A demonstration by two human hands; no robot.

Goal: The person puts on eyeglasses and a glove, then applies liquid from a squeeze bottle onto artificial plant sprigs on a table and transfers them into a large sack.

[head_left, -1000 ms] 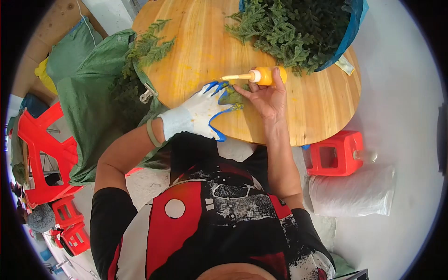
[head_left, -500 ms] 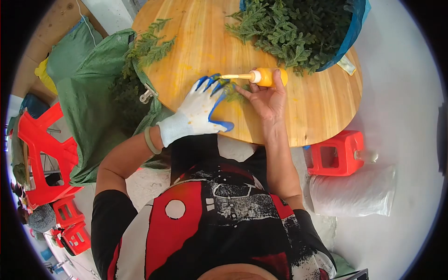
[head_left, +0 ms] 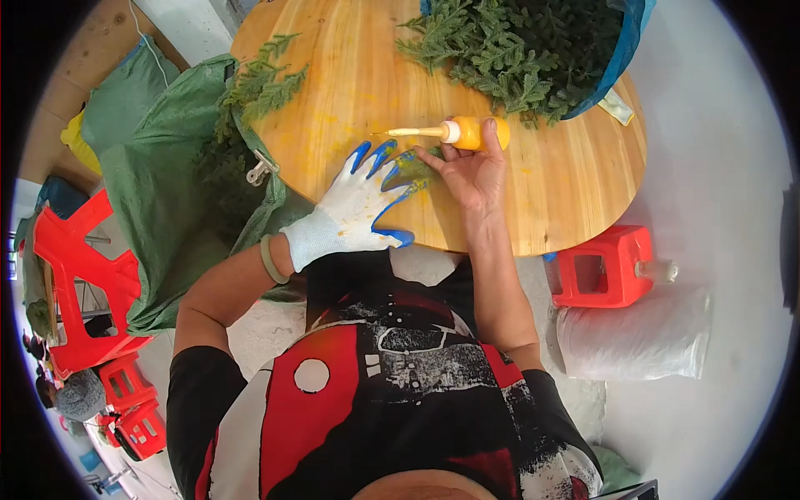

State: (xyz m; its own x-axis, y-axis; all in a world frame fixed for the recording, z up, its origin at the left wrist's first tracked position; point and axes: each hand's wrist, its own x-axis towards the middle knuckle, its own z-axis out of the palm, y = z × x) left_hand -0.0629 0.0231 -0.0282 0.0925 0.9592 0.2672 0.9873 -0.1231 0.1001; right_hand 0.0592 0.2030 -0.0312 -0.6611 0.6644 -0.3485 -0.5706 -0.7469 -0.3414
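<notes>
My left hand wears a white glove with blue fingertips and lies over the table's near side, palm down, fingers spread. A small green sprig with yellow spots lies at its fingertips. Wrapped in my bare right hand is a yellow squeeze bottle with a white collar and a long, thin spout pointing left. The spout tip is just above the gloved fingertips. Fingers of my right hand reach the sprig's right end; whether they pinch it, I cannot tell.
On the round wooden table, a blue bag spills green fir branches. Another branch lies at the left rim beside a green sack with a metal clip. Red stools stand on both sides.
The spout tip has lifted off the gloved fingers and shifted slightly left. My left fingers have spread further, showing more of the sprig.
</notes>
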